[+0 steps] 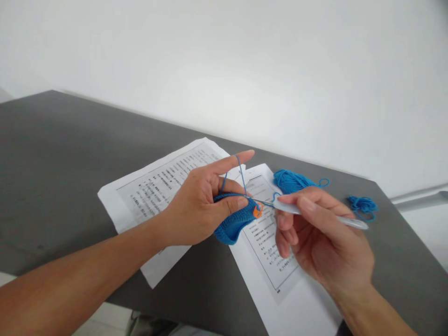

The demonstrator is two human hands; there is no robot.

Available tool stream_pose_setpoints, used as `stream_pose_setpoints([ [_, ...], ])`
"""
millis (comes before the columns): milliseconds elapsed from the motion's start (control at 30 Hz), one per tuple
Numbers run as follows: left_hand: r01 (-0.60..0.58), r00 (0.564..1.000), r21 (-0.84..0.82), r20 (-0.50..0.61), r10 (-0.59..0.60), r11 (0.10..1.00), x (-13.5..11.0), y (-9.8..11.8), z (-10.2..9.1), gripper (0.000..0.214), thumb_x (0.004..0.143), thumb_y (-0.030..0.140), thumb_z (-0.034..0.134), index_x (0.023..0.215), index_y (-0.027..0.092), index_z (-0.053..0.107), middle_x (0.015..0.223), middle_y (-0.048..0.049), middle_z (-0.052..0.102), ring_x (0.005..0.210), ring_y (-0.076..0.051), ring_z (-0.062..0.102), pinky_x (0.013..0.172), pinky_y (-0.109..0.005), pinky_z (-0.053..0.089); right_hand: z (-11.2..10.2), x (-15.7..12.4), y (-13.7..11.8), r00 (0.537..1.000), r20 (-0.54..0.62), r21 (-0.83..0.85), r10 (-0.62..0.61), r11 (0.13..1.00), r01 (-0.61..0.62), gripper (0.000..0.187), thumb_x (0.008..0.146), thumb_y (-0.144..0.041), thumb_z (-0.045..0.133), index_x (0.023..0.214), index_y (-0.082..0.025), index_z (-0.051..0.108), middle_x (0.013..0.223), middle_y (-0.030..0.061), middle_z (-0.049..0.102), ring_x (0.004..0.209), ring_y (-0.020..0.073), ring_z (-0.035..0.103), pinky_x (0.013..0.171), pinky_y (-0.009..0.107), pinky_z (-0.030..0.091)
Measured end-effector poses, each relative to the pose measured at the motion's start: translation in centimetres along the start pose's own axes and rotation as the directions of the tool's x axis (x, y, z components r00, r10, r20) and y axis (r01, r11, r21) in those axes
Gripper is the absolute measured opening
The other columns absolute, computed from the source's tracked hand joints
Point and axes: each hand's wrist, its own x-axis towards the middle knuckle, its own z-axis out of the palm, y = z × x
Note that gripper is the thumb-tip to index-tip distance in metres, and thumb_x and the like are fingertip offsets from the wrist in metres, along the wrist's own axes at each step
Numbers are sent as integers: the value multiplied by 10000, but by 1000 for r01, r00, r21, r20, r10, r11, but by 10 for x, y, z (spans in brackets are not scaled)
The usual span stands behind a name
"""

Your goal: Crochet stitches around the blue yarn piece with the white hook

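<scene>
My left hand [205, 200] pinches a blue crochet piece [231, 228] between thumb and fingers, its index finger stretched out with blue yarn [241, 170] looped over it. An orange stitch marker [258, 211] hangs at the right end of the piece. My right hand [325, 233] grips a crochet hook [315, 212] by its pale, translucent handle. The hook's thin metal shaft reaches left to the top edge of the piece, by my left thumb. Its very tip is too small to make out among the stitches.
Two printed sheets lie under my hands, a left sheet [140, 191] and a right sheet [252, 275], on the dark grey table [77, 163]. A blue yarn skein [294, 181] sits behind my right hand. Farther right lies a small yarn bundle [362, 204]. A white wall [224, 70] stands behind.
</scene>
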Motion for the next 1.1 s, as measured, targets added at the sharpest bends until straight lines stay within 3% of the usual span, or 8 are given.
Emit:
stream_pose_setpoints([
  [100, -5, 995, 56, -97, 11, 998, -2, 1, 6, 865, 917, 200, 774, 1705, 172, 420, 749, 11, 764, 584, -108, 595, 553, -217, 444, 11, 0, 15, 996, -62, 24, -64, 998, 65, 122, 963, -327, 806, 1019, -240, 871, 761, 11, 784, 543, 140, 718, 462, 253, 654],
  [200, -29, 984, 87, -172, 43, 996, -4, -1, 13, 872, 916, 209, 768, 1710, 173, 410, 670, 61, 681, 568, -99, 537, 558, -221, 437, 20, -4, 26, 965, -92, -165, -245, 960, 228, 178, 1016, -286, 756, 1157, -287, 864, 851, 12, 801, 615, 149, 775, 581, 285, 696],
  [367, -43, 955, 150, -283, 85, 988, -8, -5, 22, 801, 943, 231, 743, 1683, 125, 455, 729, 33, 746, 639, -113, 604, 658, -238, 524, 24, -11, 29, 880, -23, -563, -474, 734, 380, 289, 1011, -139, 731, 1219, -306, 842, 953, 22, 822, 696, 153, 785, 624, 304, 686],
  [567, -62, 935, 49, -347, 75, 997, -7, -5, 28, 788, 923, 234, 795, 1641, 88, 505, 924, -33, 870, 814, -150, 778, 765, -227, 620, 24, -14, 28, 825, 104, -663, -556, 579, 474, 394, 987, -45, 710, 1309, -259, 788, 991, 34, 837, 747, 161, 793, 643, 304, 678],
  [767, -121, 967, -176, -244, 76, 977, -5, -7, 26, 897, 866, 111, 832, 1677, 111, 448, 875, -11, 874, 763, -132, 779, 784, -210, 626, 27, -13, 25, 676, 444, -811, -589, 56, 582, 411, 960, 8, 702, 1352, -113, 712, 1071, 118, 781, 925, 200, 758, 777, 348, 663],
  [867, -98, 990, -325, -131, 58, 941, -4, -6, 22, 887, 885, 155, 851, 1681, 167, 459, 893, -22, 879, 759, -134, 791, 801, -219, 623, 25, -14, 23, 608, 533, -794, -589, -101, 599, 395, 945, 27, 698, 1332, -49, 704, 1036, 129, 755, 925, 221, 734, 784, 382, 655],
  [1000, -11, 999, -423, 43, 32, 906, -6, 1, 13, 885, 874, 265, 905, 1663, 247, 505, 907, -42, 883, 821, -174, 822, 808, -250, 628, 18, -20, 12, 555, 645, -728, -525, -203, 655, 343, 963, -8, 660, 1290, -63, 745, 1021, 126, 745, 895, 235, 730, 733, 384, 656],
  [1100, 68, 992, -412, 125, -17, 909, -10, 8, 8, 847, 857, 274, 924, 1625, 280, 566, 898, -42, 883, 829, -199, 833, 863, -303, 643, 11, -24, 3, 536, 719, -651, -442, -158, 743, 334, 952, -40, 695, 1273, -105, 759, 928, 101, 745, 833, 236, 710, 623, 369, 619],
])
